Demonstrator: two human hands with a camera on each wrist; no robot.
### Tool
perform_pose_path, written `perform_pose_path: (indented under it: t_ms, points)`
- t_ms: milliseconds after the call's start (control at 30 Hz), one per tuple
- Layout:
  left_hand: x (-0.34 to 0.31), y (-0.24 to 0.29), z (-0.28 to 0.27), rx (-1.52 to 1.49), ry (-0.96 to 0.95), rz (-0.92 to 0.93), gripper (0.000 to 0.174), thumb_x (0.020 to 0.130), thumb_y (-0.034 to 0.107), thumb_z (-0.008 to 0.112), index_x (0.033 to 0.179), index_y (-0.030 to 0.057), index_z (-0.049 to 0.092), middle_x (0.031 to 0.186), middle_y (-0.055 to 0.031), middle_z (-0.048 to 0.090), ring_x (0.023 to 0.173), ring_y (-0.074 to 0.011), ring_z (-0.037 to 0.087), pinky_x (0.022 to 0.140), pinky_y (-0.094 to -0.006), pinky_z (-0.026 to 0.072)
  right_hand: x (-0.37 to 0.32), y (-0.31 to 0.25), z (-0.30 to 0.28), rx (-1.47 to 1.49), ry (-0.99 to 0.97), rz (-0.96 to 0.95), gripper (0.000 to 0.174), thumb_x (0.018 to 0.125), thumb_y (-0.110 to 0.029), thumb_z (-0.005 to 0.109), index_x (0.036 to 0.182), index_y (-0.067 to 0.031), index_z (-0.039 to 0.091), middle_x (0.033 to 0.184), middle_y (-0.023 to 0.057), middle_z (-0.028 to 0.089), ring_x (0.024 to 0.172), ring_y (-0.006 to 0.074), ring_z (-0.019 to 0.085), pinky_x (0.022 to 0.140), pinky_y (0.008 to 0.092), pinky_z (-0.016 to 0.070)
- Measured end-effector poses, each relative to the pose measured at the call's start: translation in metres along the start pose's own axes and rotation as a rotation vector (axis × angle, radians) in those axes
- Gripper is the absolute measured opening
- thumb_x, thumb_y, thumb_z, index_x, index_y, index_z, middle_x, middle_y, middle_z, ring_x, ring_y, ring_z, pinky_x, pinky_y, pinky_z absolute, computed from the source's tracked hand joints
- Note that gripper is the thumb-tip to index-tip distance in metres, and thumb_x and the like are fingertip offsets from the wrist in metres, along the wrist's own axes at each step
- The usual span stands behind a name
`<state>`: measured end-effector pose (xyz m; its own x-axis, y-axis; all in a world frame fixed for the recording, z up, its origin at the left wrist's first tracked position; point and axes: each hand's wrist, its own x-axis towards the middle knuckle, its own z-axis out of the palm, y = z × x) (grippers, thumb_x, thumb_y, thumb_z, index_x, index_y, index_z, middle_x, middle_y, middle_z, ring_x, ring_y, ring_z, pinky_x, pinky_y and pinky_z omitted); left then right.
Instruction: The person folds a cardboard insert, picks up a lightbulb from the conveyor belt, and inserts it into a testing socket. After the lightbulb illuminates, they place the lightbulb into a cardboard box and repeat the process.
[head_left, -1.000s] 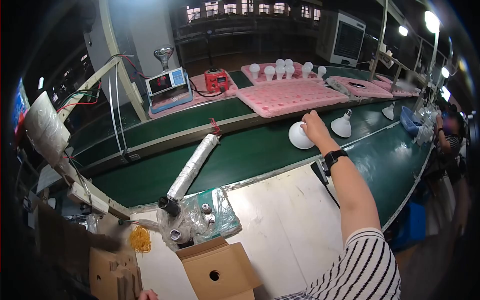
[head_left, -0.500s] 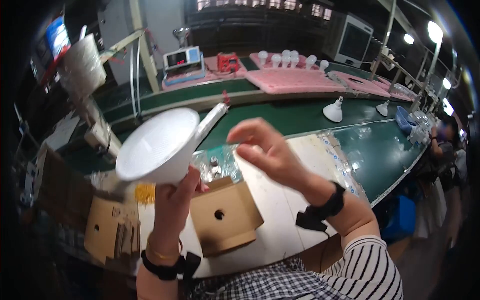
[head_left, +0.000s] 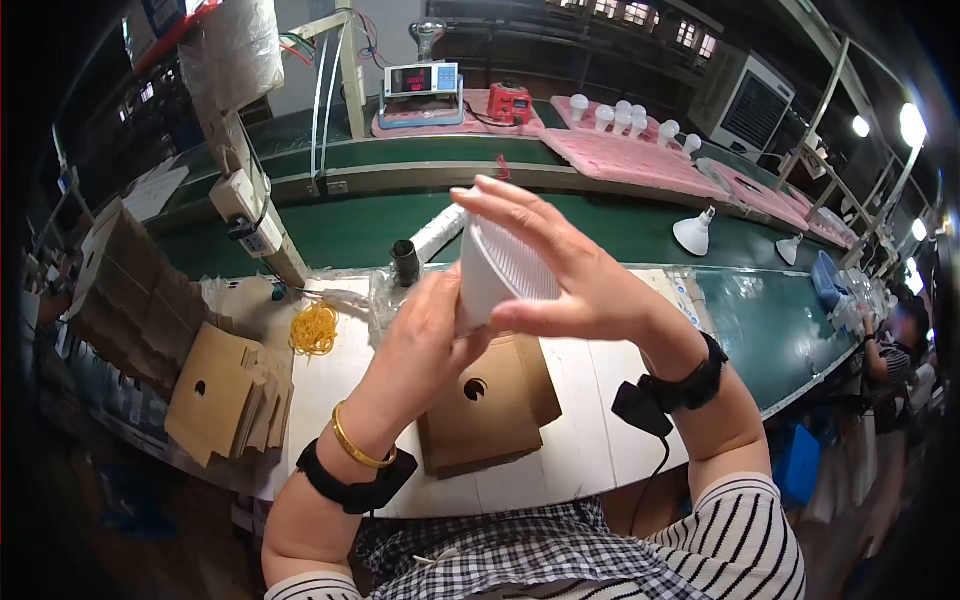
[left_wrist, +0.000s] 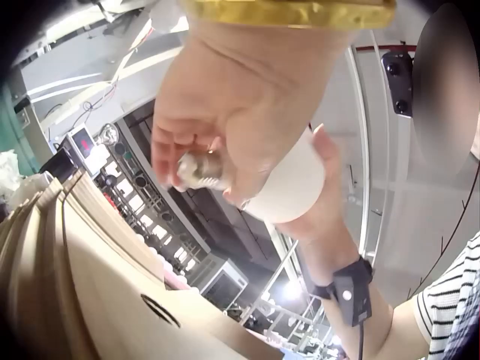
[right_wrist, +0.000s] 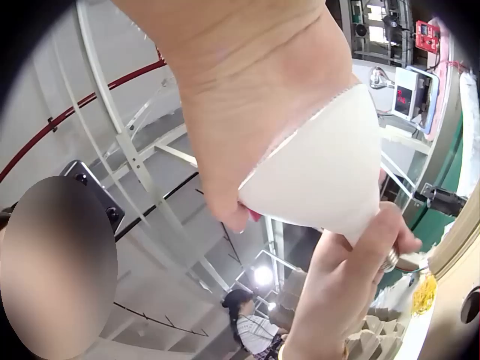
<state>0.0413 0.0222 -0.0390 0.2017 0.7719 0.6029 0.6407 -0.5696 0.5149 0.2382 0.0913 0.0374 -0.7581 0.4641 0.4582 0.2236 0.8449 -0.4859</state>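
A white cone-shaped reflector light bulb [head_left: 485, 275] is held up in front of the body, its wide ribbed face turned to the right. My left hand [head_left: 420, 325] grips it round the narrow neck; in the left wrist view the metal screw base [left_wrist: 201, 171] shows among its fingers. Across the wide end, my right hand [head_left: 585, 275] spans the face, with thumb and fingers at opposite sides of the rim. The right wrist view shows the bulb's smooth white side [right_wrist: 322, 169] between both hands. Below them sits a brown cardboard box [head_left: 510, 430] with a round hole.
Folded cardboard pieces [head_left: 215, 395] and yellow rubber bands [head_left: 314, 330] lie at the left. Behind runs a green conveyor belt [head_left: 610, 225] carrying two more reflector bulbs [head_left: 692, 235]. A meter [head_left: 420, 82] and pink foam trays [head_left: 640, 160] with round bulbs stand further back.
The right hand picked up the bulb from the belt and brought it back. The left hand came up to hold its neck; the right hand, apart half a second ago, now spans its face.
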Motion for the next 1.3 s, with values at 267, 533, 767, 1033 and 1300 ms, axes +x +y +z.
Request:
perform_pose_path:
  t_ms: [267, 533, 767, 1033, 1300]
  points:
    - [-0.066, 0.036, -0.006, -0.123, -0.493, 0.014, 0.034, 0.083, 0.034, 0.077, 0.098, 0.0057, 0.066, 0.101, -0.011, 0.062, 0.097, -0.0296, 0.059, 0.088, -0.0406, 0.0481, 0.002, 0.107, 0.052, -0.429, -0.067, 0.232, 0.083, 0.075, -0.059, 0.072, 0.148, -0.0304, 0.045, 0.152, 0.0209, 0.038, 0.138, 0.0404, 0.037, 0.109, 0.054, 0.0323]
    - [-0.077, 0.026, 0.005, -0.156, -0.437, -0.048, 0.029, 0.085, 0.033, 0.076, 0.095, 0.0065, 0.068, 0.102, -0.0094, 0.061, 0.096, -0.0285, 0.058, 0.088, -0.0388, 0.0478, 0.023, 0.117, 0.069, -0.478, -0.19, 0.239, 0.08, 0.077, -0.059, 0.071, 0.148, -0.032, 0.045, 0.153, 0.0181, 0.038, 0.139, 0.039, 0.035, 0.105, 0.0519, 0.0343]
    - [-0.07, 0.019, 0.003, -0.201, -0.481, -0.047, 0.025, 0.084, 0.03, 0.076, 0.091, 0.0068, 0.068, 0.097, -0.0081, 0.063, 0.092, -0.0281, 0.059, 0.083, -0.038, 0.0502, 0.023, 0.117, 0.075, -0.522, -0.154, 0.199, 0.078, 0.073, -0.059, 0.072, 0.144, -0.0368, 0.049, 0.154, 0.0141, 0.037, 0.131, 0.0394, 0.044, 0.098, 0.0569, 0.0393]
    - [-0.068, 0.012, 0.007, -0.205, -0.49, -0.033, 0.02, 0.085, 0.026, 0.075, 0.09, 0.0081, 0.069, 0.091, -0.0052, 0.065, 0.084, -0.0255, 0.062, 0.075, -0.0368, 0.0528, 0.025, 0.112, 0.075, -0.574, -0.161, 0.194, 0.078, 0.073, -0.06, 0.071, 0.144, -0.0339, 0.05, 0.151, 0.0154, 0.041, 0.129, 0.0387, 0.046, 0.095, 0.057, 0.0422]
    - [-0.071, 0.028, 0.007, 0.008, -0.427, 0.056, 0.012, 0.082, 0.017, 0.074, 0.081, 0.0094, 0.065, 0.083, -0.0029, 0.061, 0.078, -0.0231, 0.061, 0.067, -0.0341, 0.0546, 0.027, 0.108, 0.072, -0.513, -0.179, 0.226, 0.082, 0.071, -0.054, 0.076, 0.145, -0.0326, 0.049, 0.151, 0.0178, 0.039, 0.131, 0.039, 0.042, 0.098, 0.0543, 0.0389]
